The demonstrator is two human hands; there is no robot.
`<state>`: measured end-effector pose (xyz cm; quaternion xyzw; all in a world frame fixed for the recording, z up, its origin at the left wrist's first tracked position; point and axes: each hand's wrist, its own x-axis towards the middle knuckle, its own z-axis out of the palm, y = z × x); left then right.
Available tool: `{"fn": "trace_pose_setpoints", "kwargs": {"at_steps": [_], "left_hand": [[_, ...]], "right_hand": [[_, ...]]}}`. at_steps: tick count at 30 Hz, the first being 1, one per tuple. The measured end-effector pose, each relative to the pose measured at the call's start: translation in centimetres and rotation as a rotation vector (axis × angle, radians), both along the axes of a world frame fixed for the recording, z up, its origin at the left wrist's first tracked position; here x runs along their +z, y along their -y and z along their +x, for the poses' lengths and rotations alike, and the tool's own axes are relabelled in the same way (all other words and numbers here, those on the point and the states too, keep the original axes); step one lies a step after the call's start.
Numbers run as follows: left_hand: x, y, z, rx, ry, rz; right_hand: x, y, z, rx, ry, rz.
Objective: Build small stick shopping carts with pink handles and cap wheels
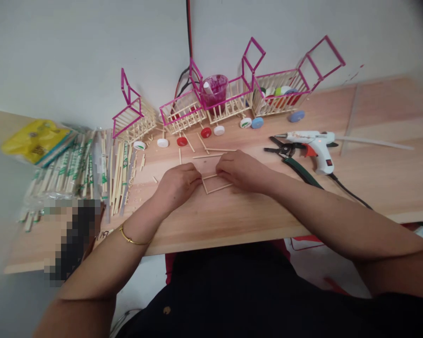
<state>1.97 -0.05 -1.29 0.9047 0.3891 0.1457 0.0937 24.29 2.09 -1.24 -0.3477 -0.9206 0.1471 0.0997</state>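
Both my hands rest on the wooden table, close together. My left hand is closed, its fingertips pinched on the left end of a small frame of thin wooden sticks. My right hand is curled over the frame's right side, fingers pressed on the sticks. More loose sticks lie just beyond my hands. A gold bracelet circles my left wrist.
Stick carts with pink frames and bottle-cap wheels line the wall, one holding a pink cup. A white glue gun and pliers lie right. Packets of chopsticks and a yellow pack lie left.
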Motion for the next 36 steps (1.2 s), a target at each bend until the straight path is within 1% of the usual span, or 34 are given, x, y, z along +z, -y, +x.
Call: {"fn": "trace_pose_setpoints", "kwargs": {"at_steps": [2, 5, 8, 9, 11, 14, 18, 21, 27, 36], "left_hand": [[-0.1, 0.0, -0.1, 0.003, 0.009, 0.001], [-0.1, 0.0, -0.2, 0.005, 0.018, -0.007], [-0.1, -0.1, -0.5, 0.003, 0.03, -0.008], [-0.1, -0.1, -0.6, 0.005, 0.039, -0.005], [-0.1, -0.1, -0.7, 0.012, 0.058, 0.001], [-0.2, -0.2, -0.8, 0.018, 0.079, 0.006], [-0.3, -0.2, -0.7, 0.017, 0.089, 0.015], [-0.3, -0.2, -0.6, 0.023, 0.085, 0.016], [-0.2, -0.2, -0.4, 0.053, 0.089, 0.005], [-0.2, -0.1, -0.2, 0.066, 0.109, -0.01]], "right_hand": [[-0.1, 0.0, 0.2, 0.016, -0.042, -0.007], [0.2, -0.4, 1.1, 0.032, -0.157, -0.012], [1.1, -0.8, 2.7, -0.083, -0.219, 0.038], [1.4, -0.9, 3.2, -0.126, -0.2, 0.037], [1.9, -1.0, 4.2, -0.169, -0.116, -0.015], [2.3, -1.1, 5.0, -0.164, -0.008, -0.116], [2.2, -1.1, 5.0, -0.163, -0.01, -0.19], [1.9, -1.1, 4.8, -0.153, -0.017, -0.218], [1.4, -1.2, 4.6, -0.093, -0.02, -0.187], [1.2, -1.2, 4.3, -0.078, 0.002, -0.166]]}}
